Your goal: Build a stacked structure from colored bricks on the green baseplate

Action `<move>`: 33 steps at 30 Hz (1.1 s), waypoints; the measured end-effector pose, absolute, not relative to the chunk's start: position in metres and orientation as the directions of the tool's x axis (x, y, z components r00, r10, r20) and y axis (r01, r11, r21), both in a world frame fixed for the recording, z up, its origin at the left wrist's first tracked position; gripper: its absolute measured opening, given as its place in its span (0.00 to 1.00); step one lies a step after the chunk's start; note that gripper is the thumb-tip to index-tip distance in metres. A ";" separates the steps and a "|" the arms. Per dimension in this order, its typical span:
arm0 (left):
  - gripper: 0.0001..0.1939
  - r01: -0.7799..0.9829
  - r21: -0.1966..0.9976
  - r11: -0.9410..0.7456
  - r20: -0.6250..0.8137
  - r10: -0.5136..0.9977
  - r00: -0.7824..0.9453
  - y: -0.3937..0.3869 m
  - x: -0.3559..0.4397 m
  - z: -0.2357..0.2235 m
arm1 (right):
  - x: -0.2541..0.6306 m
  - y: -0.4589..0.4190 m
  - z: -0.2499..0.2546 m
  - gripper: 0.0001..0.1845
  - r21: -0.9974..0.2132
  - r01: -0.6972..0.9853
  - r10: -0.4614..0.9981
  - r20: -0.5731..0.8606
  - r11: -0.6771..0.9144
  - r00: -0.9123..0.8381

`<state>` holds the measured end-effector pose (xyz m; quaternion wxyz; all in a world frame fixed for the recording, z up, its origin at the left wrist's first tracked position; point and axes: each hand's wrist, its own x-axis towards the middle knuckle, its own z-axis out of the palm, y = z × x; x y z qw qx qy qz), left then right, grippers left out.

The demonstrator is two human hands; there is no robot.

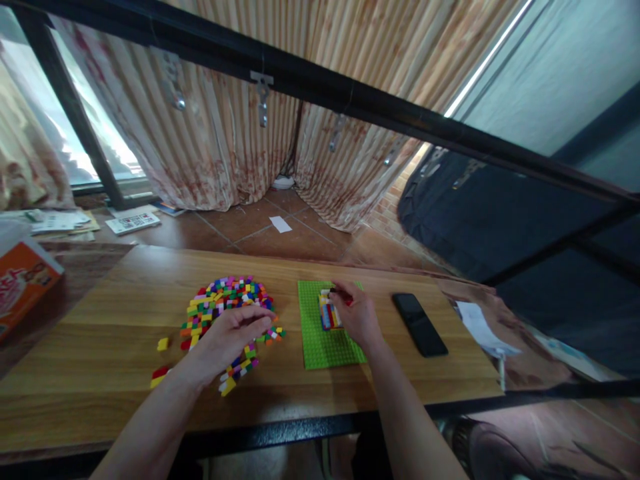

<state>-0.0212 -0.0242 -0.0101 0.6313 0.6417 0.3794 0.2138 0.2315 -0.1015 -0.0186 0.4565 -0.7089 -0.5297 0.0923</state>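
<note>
A green studded baseplate (315,353) lies on the wooden table, bearing a small multicoloured build of toy bricks (329,317). My right hand (354,310) is at the right side of this build, its fingers bent and closed at the top edge. Something red shows by these fingers, too small and covered to name. To the left spreads a heap of loose toy bricks (203,311) in many colours. Over its front right part is my left hand (237,333), thumb and fingertips drawn close together. Whatever they hold, if anything, is hidden.
A black phone (420,325) lies right of the baseplate. Stray bricks, one yellow (163,344), lie left of the heap. An orange box (25,283) stands at the far left. A dark metal bar (310,90) crosses above the table, before striped curtains (225,147).
</note>
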 end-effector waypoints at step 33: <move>0.20 0.277 0.961 0.006 -0.188 0.748 0.636 -0.021 -0.021 -0.016 | 0.247 -0.091 -0.042 0.10 -0.791 0.597 0.836 0.230 -0.138 0.498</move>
